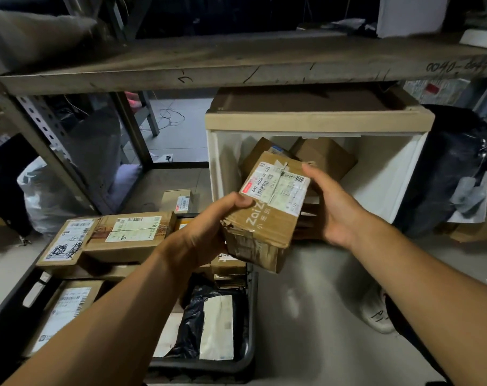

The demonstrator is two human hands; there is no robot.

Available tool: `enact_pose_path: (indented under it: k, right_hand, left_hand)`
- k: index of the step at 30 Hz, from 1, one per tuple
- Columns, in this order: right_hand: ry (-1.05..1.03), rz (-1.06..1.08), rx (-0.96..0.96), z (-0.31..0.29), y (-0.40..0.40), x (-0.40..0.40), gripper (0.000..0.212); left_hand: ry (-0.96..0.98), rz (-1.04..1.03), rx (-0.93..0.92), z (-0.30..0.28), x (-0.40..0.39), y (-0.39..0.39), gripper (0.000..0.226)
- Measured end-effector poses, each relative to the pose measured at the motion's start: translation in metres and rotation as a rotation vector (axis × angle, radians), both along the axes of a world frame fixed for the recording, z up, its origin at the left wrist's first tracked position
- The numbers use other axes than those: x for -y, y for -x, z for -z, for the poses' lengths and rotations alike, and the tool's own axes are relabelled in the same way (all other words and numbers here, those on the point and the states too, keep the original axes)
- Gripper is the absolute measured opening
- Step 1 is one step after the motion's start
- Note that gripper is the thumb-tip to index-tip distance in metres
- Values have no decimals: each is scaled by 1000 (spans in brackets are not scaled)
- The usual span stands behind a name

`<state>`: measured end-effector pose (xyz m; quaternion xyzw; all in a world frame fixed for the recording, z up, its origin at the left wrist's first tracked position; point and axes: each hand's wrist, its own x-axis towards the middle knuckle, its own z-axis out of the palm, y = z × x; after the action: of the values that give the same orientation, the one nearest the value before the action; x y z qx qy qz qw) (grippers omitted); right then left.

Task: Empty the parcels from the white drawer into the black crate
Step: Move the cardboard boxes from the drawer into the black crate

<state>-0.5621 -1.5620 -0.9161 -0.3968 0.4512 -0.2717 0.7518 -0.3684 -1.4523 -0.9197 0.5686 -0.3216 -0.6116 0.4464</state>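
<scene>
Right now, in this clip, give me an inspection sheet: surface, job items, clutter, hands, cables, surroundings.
Surface: grey floor, scuffed.
Job's things: white drawer open, at least two brown boxes inside; held box labelled, with crushed corner; black crate holding several boxes and a black bag.
Clutter: small carton on the low shelf; white plastic bag at left.
Hands: left hand grips the box's near end; right hand holds its far side.
Cables: loose wires on the floor behind.
Surroundings: metal rack, worn shelf board overhead.
</scene>
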Motion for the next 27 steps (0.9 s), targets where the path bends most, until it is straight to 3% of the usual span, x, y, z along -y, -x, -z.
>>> enact_pose_path:
  k: [4,9,12,16,23,27]
  right_hand:
    - [-20,106,15,-8,-16,-13,42]
    - [-93,274,160,-10,-28,-22,24]
    - [-54,180,80,-2,-31,-21,33]
    - [118,30,-122,10,-36,-20,61]
    - [211,-145,-234,24,-82,-49,48]
    - [194,-276,-249,40,-128,-74,72]
  left_hand:
    - [9,-114,38,-5,-10,-13,72]
    - [39,-228,-101,0,-22,-16,69]
    - [84,-233,-70,-5,-25,-10,40]
    - [67,-361,-34,-2,-27,-26,37]
    - [7,-519,22,7,-56,-67,36]
    - [-55,-615,5,17,-93,-108,37]
